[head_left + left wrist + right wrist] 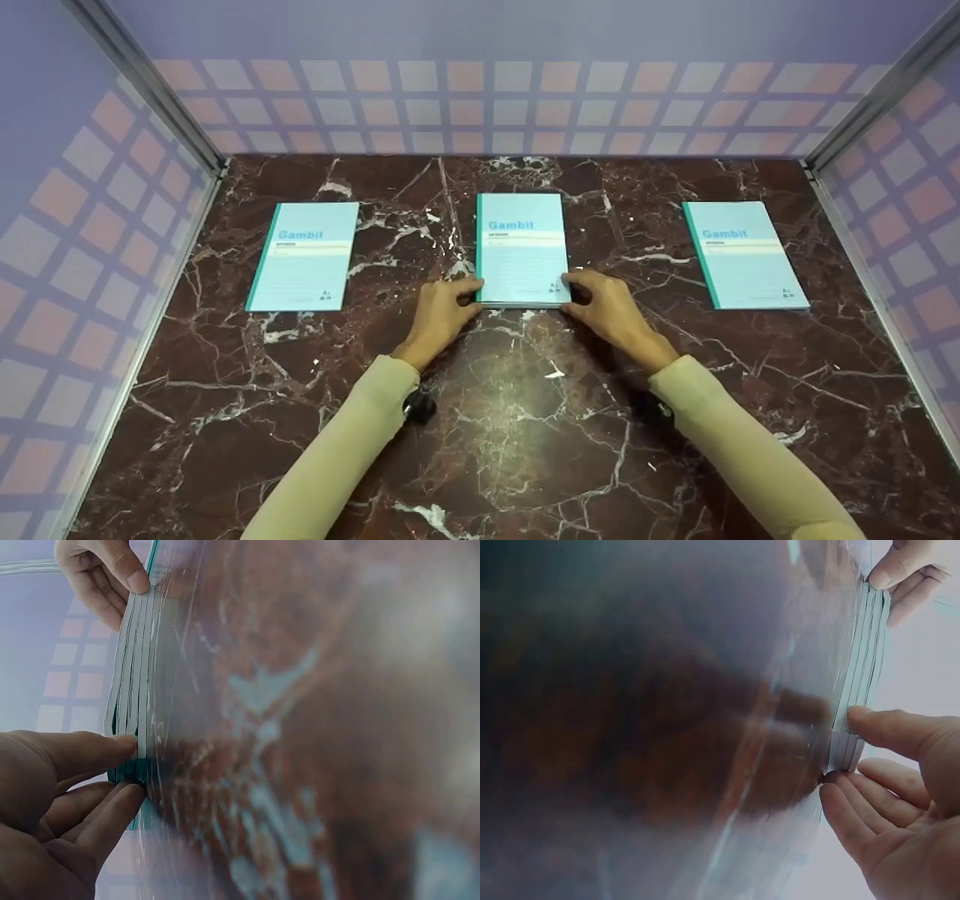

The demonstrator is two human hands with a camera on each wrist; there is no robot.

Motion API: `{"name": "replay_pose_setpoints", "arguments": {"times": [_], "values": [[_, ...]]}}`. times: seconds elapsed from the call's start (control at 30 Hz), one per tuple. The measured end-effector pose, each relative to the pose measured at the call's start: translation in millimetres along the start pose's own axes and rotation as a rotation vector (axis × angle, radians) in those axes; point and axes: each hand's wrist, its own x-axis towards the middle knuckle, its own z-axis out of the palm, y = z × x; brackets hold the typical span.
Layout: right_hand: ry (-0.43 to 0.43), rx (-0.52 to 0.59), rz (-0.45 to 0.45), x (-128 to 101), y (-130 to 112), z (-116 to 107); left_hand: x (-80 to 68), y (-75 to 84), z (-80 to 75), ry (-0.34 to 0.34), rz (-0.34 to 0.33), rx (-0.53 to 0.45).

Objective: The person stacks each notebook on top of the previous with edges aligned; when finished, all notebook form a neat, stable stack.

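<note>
A small stack of notebooks (523,251) with pale blue covers and green spines lies flat on the marble-patterned table (510,420), in the middle. In the head view my left hand (441,315) holds its near left corner, the thumb at the near edge and fingers along the spine side. My right hand (615,311) grips the near right corner the same way. Several layered page edges of the stack (129,690) show in the left wrist view, between both hands. The right wrist view shows my right thumb and fingers at the stack's corner (845,750).
One matching notebook (304,259) lies to the left and another notebook (746,259) to the right, both apart from the hands. Panels with a checked band (510,105) enclose the table at the back and sides.
</note>
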Motion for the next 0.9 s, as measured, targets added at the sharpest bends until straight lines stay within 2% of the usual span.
{"name": "replay_pose_setpoints", "arguments": {"times": [0.73,0.9], "values": [[-0.004,-0.037,-0.022,-1.2,-0.5,0.1,0.6,-2.5,-3.0,-0.024,-0.044,0.006],[-0.003,-0.035,-0.020,-1.2,-1.4,-0.2,1.4,-3.7,-3.3,-0.033,-0.054,-0.019]]}}
